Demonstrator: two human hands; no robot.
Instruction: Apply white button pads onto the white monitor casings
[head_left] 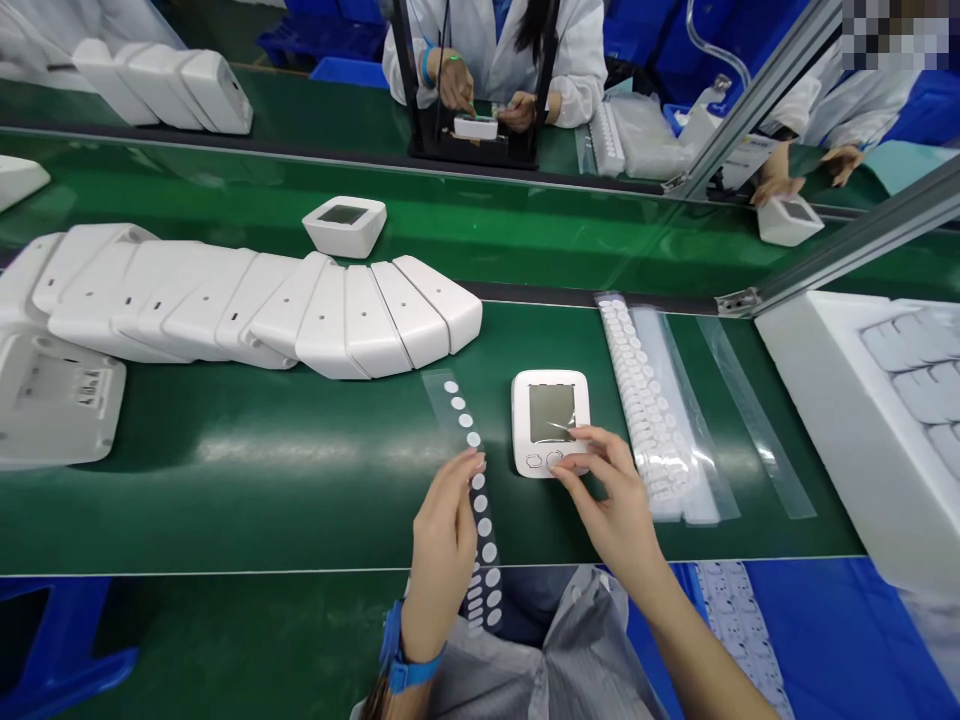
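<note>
A white device (pixel 551 424) with a grey screen and small buttons lies face up on the green bench. Over its lower right part is my right hand (pixel 611 490), thumb and a finger pinched together beside the round button. What they hold is too small to make out; a thin shiny sliver (pixel 559 427) shows by the index fingertip, over the screen. My left hand (pixel 448 515) pinches the edge of a clear strip of round white stickers (pixel 481 503), just left of the device. That strip runs from the bench down over the front edge toward my lap.
A long row of white device housings (pixel 285 310) leans across the left of the bench. Sticker strips (pixel 652 410) lie to the right, beside a white foam box (pixel 840 420). Beyond the metal frame, a green belt carries another device (pixel 345 226); co-workers' hands (pixel 454 80) work across it.
</note>
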